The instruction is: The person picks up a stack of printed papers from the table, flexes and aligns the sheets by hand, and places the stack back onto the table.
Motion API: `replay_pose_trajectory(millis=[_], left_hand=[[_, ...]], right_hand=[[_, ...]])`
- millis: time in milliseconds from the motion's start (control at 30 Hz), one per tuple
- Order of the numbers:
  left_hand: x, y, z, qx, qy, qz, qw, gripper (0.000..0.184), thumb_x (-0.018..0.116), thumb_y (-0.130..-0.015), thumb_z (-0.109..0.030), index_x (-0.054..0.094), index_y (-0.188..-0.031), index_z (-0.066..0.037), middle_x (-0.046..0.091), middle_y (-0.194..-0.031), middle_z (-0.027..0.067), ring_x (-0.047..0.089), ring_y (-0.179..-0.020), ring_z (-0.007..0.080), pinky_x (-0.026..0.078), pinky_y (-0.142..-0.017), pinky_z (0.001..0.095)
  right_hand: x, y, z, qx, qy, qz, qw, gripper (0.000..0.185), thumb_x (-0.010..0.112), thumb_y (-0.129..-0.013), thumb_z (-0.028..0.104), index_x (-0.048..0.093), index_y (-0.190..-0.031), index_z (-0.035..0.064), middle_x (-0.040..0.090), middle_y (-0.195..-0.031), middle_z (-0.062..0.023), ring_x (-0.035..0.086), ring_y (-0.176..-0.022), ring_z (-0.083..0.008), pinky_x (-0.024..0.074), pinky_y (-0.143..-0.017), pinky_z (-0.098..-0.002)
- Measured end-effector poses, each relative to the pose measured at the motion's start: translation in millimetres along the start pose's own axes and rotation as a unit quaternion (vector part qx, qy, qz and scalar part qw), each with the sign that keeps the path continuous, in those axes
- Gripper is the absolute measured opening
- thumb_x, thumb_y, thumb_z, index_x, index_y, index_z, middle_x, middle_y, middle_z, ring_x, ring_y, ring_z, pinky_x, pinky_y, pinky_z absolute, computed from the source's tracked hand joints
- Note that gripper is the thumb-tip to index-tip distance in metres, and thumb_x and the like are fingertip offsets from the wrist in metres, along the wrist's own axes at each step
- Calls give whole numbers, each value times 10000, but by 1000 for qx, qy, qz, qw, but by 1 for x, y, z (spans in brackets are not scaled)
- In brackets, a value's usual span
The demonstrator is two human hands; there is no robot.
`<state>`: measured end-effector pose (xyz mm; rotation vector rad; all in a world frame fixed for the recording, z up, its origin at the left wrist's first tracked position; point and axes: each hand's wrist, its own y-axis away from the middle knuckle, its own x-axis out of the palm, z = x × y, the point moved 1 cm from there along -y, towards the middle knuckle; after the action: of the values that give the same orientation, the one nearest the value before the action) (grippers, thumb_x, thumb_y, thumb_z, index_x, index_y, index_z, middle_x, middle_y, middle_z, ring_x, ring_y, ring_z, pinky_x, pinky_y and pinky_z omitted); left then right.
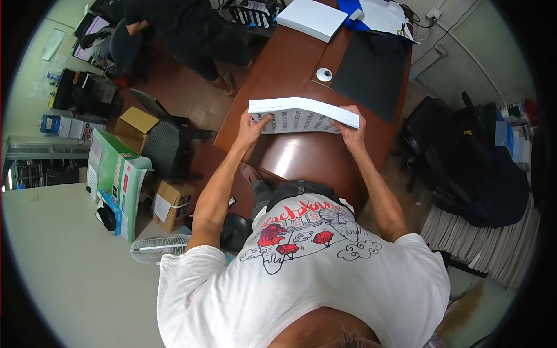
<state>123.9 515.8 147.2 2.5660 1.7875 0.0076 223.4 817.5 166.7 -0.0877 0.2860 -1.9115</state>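
Note:
A thick stack of white paper (301, 105) is held up on its edge above the brown desk, its top edge bowed. Rows of dark print show on the face turned toward me. My left hand (250, 129) grips the stack's left end, with the thumb on the printed face. At the right end, my right hand (351, 127) is closed around the corner, its thumb also on the near face. The fingers behind the paper are hidden. Under the stack lies the glossy desk top (290, 153).
Farther back on the desk are another white paper stack (312, 20), a small round white object (324, 75) and a dark mat (371, 72). A person in dark clothes (180, 29) stands at the far left. Chairs (168, 139), boxes (119, 180) and piled papers (476, 249) flank the desk.

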Motion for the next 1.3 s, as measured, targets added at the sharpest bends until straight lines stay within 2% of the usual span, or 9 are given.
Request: replay_pose_trajectory(millis=[133,200,300,533,767,967,1033,1100,1300], left_hand=[[14,13,15,3,-29,-25,999,302,732,-927,-81,617,-1200,-16,693,-1077,34,616,-1003,126,501,-887,299],[18,20,19,-47,-32,-34,998,331,735,-929,-100,600,-1223,-32,681,-1075,39,604,-1000,122,490,-887,293],[27,25,13,30,-71,-65,995,294,731,-930,-95,597,-1182,-23,675,-1042,34,602,-972,121,494,-872,292],[34,31,33,26,-76,-91,993,506,918,-720,-121,569,-1076,-39,682,-980,60,631,-965,150,514,-858,315],[43,24,33,63,-78,-118,988,398,878,-746,-33,571,-1000,-29,692,-908,60,655,-885,158,535,-794,322],[34,-6,51,61,-19,-102,993,418,865,-758,-38,615,-1090,1,722,-974,89,677,-922,169,546,-829,322],[21,-28,59,-2,-40,-90,995,420,873,-757,-84,632,-1085,20,733,-985,115,696,-889,183,566,-790,343],[12,-45,42,-3,-107,-75,991,430,881,-746,-88,624,-1075,18,733,-975,118,699,-876,182,572,-776,337],[-10,-59,-12,81,-48,-31,995,398,850,-773,-43,600,-1076,20,713,-961,107,681,-890,165,571,-780,307]], right_hand=[[1,15,-12,-53,50,-45,996,297,843,-767,4,632,-974,40,679,-926,-29,644,-869,-126,523,-781,-288],[0,25,-19,-2,49,-47,998,307,842,-766,6,632,-987,41,680,-947,-41,650,-890,-142,525,-796,-297],[0,30,-13,-16,60,-56,997,311,835,-768,0,630,-999,39,680,-973,-49,653,-913,-153,525,-807,-299],[4,47,-40,37,57,-53,996,372,850,-737,21,628,-1034,31,686,-986,-60,649,-922,-143,524,-826,-294],[10,55,-47,16,75,-91,993,398,867,-735,48,620,-1046,18,693,-936,-69,654,-888,-140,533,-797,-287],[9,35,-45,46,64,-80,994,391,860,-755,93,631,-1063,17,710,-915,-82,676,-877,-168,542,-800,-315],[10,11,-34,105,117,-58,986,437,855,-748,126,653,-1112,-7,743,-994,-138,718,-881,-219,564,-796,-343],[17,-4,-40,192,16,-37,981,460,861,-737,113,651,-1126,-13,742,-977,-143,721,-850,-213,571,-782,-336],[47,-11,3,117,-18,-95,988,366,856,-756,91,643,-1037,-8,740,-937,-127,711,-822,-185,569,-735,-325]])
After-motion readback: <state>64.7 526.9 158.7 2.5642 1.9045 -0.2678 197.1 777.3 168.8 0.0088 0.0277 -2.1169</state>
